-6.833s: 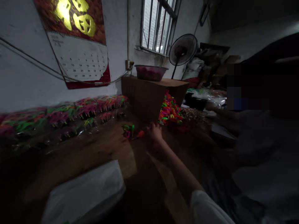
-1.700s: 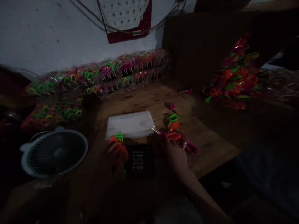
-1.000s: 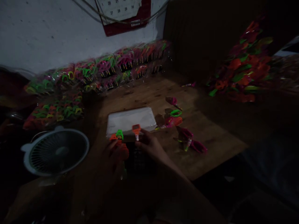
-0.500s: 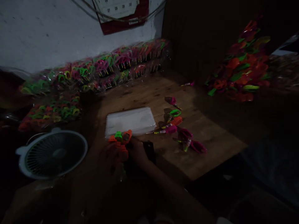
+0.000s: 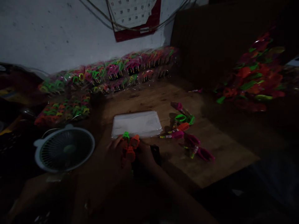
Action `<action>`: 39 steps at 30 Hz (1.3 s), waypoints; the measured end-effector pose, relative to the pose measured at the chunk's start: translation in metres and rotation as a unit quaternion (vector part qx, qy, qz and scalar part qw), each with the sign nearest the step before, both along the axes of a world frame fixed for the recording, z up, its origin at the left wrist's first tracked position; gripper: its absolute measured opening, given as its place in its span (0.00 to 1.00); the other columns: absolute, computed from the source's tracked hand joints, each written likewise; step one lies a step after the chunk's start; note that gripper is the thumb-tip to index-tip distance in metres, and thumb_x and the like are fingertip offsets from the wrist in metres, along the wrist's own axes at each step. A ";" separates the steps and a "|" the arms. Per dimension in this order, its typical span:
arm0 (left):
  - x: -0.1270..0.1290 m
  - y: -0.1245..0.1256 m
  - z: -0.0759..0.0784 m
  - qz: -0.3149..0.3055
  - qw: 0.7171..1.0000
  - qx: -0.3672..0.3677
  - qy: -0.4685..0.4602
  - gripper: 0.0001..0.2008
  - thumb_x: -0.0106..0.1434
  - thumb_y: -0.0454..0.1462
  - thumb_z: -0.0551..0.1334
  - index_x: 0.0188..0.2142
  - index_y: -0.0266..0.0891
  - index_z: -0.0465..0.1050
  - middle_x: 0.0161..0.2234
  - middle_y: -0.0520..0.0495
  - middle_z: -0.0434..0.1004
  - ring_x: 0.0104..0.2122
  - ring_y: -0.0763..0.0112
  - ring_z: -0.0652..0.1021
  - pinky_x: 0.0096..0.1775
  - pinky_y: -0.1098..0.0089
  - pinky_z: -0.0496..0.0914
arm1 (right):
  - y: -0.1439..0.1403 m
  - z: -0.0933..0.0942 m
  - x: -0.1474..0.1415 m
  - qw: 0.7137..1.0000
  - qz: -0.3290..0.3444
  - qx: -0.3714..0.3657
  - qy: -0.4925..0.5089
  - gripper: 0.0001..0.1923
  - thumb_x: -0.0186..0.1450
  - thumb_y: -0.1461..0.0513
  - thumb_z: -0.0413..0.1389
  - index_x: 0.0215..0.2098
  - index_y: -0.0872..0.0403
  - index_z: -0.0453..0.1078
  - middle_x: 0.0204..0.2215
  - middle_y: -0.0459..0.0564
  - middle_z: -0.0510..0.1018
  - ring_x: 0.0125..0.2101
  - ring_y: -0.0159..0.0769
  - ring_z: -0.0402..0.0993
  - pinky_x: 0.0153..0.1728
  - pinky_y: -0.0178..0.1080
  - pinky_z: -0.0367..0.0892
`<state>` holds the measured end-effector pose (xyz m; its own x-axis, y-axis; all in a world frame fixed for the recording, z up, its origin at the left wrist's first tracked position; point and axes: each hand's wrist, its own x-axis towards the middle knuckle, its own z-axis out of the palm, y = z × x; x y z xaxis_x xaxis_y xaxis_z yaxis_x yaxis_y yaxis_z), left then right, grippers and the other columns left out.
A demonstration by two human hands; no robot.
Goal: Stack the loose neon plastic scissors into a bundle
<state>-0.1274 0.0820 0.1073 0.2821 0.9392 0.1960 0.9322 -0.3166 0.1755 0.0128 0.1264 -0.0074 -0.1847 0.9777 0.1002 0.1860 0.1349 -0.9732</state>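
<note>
In the dim light, my left hand (image 5: 116,145) is closed around a bunch of orange and green plastic toys (image 5: 130,153) that look like small toy watches. My right hand (image 5: 146,157) comes in from the right and presses against the same bunch; its fingertips are mostly hidden. Beneath my right wrist lies a flat black object (image 5: 155,153) with a small hole near its corner. Just beyond my hands is a stack of clear or white plastic sheets (image 5: 136,123). Loose toys lie to the right: magenta ones (image 5: 205,154), an orange one (image 5: 183,126) and green ones (image 5: 180,118), some with beaded ends.
A round fan (image 5: 67,149) stands at left. Clear packs of colourful toys (image 5: 114,70) line the wall, with another pack (image 5: 64,109) nearer. A big heap of loose toys (image 5: 253,81) rises at far right. The wooden table's (image 5: 224,161) edge runs along the lower right.
The view has shifted, so everything appears farther right and lower. My left hand has come up around the orange and green toys. Another green toy now shows among the loose ones.
</note>
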 end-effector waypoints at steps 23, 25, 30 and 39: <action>-0.011 -0.012 -0.020 -0.014 0.990 0.046 -0.132 0.20 0.66 0.45 0.59 0.55 0.39 0.66 0.57 0.40 0.66 0.53 0.58 0.71 0.54 0.50 0.68 | 0.011 0.018 -0.021 0.979 0.084 0.028 -0.185 0.09 0.65 0.63 0.56 0.39 0.56 0.79 0.38 0.54 0.83 0.35 0.38 0.77 0.34 0.33 0.65; -0.011 -0.010 -0.023 -0.010 0.990 0.050 -0.129 0.20 0.66 0.45 0.59 0.55 0.39 0.66 0.56 0.40 0.66 0.53 0.58 0.71 0.53 0.50 0.68 | 0.009 0.018 -0.025 0.972 0.076 0.031 -0.221 0.12 0.67 0.63 0.53 0.45 0.54 0.77 0.44 0.55 0.81 0.41 0.40 0.76 0.37 0.34 0.66; -0.007 -0.010 -0.024 0.004 0.989 0.063 -0.135 0.22 0.66 0.45 0.59 0.56 0.39 0.65 0.58 0.40 0.64 0.55 0.56 0.69 0.55 0.48 0.66 | 0.008 0.024 -0.030 0.939 0.116 0.076 -0.316 0.14 0.68 0.64 0.52 0.49 0.53 0.75 0.48 0.54 0.79 0.50 0.41 0.71 0.51 0.38 0.64; -0.009 -0.027 -0.017 0.021 0.986 0.080 -0.145 0.21 0.67 0.45 0.58 0.57 0.42 0.64 0.60 0.40 0.63 0.56 0.57 0.69 0.56 0.49 0.66 | 0.015 0.055 0.080 0.866 -0.122 -0.100 -0.475 0.21 0.72 0.61 0.42 0.56 0.64 0.66 0.38 0.70 0.78 0.36 0.55 0.80 0.34 0.49 0.71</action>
<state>-0.1360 0.0550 0.0904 0.1547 0.8990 0.4097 0.8631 -0.3248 0.3868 0.0925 0.1413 0.0476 0.1243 0.9794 -0.1593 0.9147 -0.1753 -0.3641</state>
